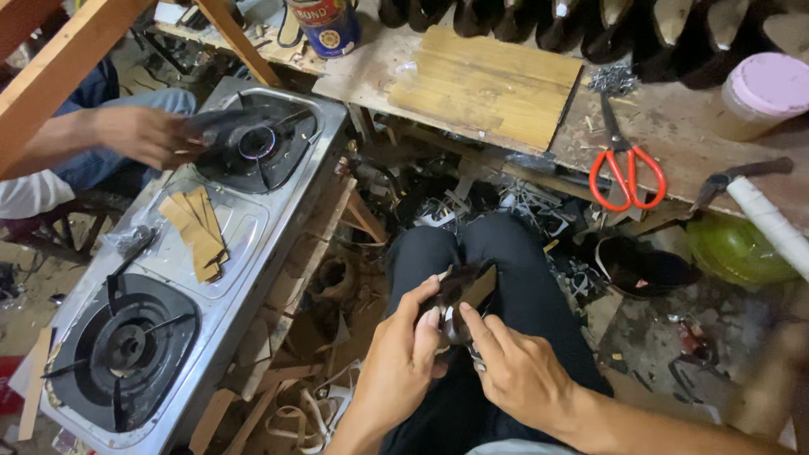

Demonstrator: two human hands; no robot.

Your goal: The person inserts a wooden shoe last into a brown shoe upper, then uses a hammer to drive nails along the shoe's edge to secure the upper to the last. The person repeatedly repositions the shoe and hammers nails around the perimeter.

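At the far left, another person's hand [143, 135] holds a dark piece over the lit rear burner [257, 143] of a steel two-burner gas stove [278, 219], apparently to warm it. A small stack of tan leather strips [198, 232] lies on the flat middle of the stove, between the two burners and within easy reach of that person.

Toward the centre, the wearer sits with dark-trousered knees together and works over the lap. The left hand [400, 358] is closed around a small dark shoe part [459, 299], thumb pressed on top to steady it. The right hand [518, 371] pinches the same piece from the other side, index finger and thumb on its edge, so that both hands brace it. The piece is dark and glossy, with a tan inner face showing at its upper right; its exact shape is hard to tell, since the fingers cover much of it.

To the right, red-handled scissors [628, 173] rest on the wooden bench [489, 84], near a pink-lidded jar [763, 93]. Below the bench's edge lies a green helmet [733, 248].
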